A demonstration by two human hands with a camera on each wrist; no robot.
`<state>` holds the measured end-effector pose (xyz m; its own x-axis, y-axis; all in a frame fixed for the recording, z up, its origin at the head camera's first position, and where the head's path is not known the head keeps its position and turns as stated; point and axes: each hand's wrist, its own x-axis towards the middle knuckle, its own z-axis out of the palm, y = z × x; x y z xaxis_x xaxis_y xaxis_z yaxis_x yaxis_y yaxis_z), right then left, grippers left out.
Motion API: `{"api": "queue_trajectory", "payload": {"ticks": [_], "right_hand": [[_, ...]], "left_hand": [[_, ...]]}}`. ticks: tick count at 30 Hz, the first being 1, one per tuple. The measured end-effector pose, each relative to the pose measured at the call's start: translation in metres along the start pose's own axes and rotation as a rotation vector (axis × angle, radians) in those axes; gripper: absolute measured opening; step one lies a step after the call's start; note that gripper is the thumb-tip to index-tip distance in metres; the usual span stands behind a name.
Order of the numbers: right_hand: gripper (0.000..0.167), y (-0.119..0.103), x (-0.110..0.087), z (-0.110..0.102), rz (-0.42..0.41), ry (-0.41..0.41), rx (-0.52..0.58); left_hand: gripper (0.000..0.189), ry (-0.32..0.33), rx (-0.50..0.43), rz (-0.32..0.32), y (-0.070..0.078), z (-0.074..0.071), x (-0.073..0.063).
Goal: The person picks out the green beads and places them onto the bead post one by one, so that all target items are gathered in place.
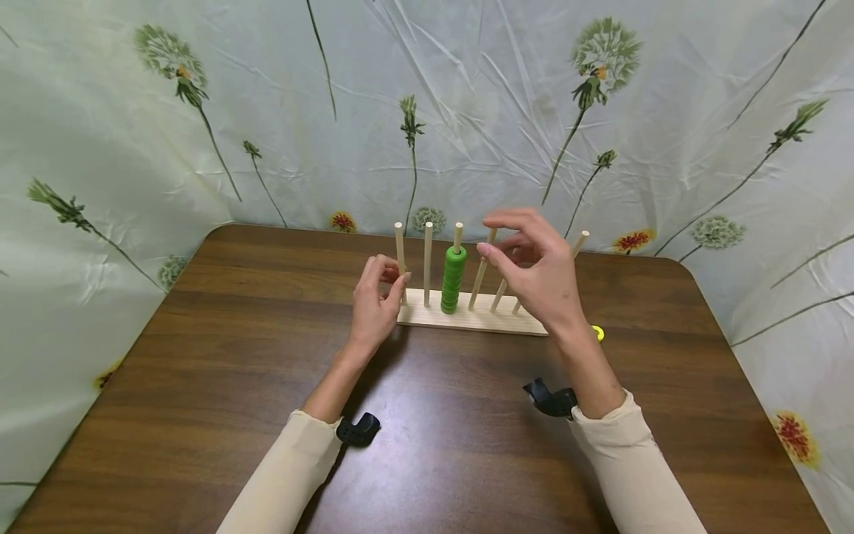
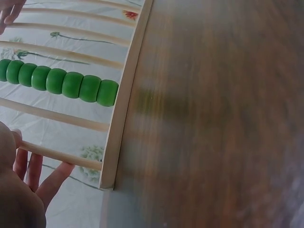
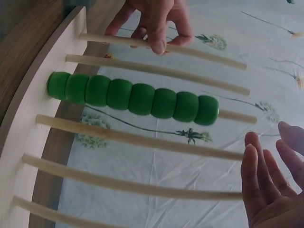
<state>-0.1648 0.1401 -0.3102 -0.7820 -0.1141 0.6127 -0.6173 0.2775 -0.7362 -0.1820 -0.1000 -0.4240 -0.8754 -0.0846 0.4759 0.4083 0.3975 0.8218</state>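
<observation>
A wooden board [image 1: 460, 319] stands on the table with a row of upright wooden pegs. Several green beads [image 1: 453, 278] are stacked on the third peg from the left, and the peg's tip sticks out above them. My left hand [image 1: 373, 311] grips the leftmost peg [image 1: 399, 241], thumb on one side and fingers on the other, as the left wrist view also shows. Over the right half of the board, my right hand [image 1: 543, 278] is raised near the peg tops with thumb and index finger apart, holding nothing. It hides part of the right-hand pegs.
A yellow ring [image 1: 601, 333], partly hidden by my right forearm, lies just beyond the board's right end. The brown table [image 1: 427, 445] reaches back to a flower-patterned curtain [image 1: 467, 111]. Black straps [image 1: 552, 400] are on both wrists.
</observation>
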Motion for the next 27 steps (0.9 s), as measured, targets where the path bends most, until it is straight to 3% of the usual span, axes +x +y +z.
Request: {"api": "queue_trajectory", "payload": {"ticks": [13, 27], "right_hand": [[0.027, 0.005, -0.023, -0.019, 0.049, -0.004, 0.010], [0.024, 0.029, -0.054, -0.048, 0.118, -0.018, -0.169]], "left_hand": [[0.014, -0.001, 0.025, 0.000, 0.001, -0.004, 0.000], [0.014, 0.011, 0.055, 0.002, 0.000, -0.006, -0.001]]}}
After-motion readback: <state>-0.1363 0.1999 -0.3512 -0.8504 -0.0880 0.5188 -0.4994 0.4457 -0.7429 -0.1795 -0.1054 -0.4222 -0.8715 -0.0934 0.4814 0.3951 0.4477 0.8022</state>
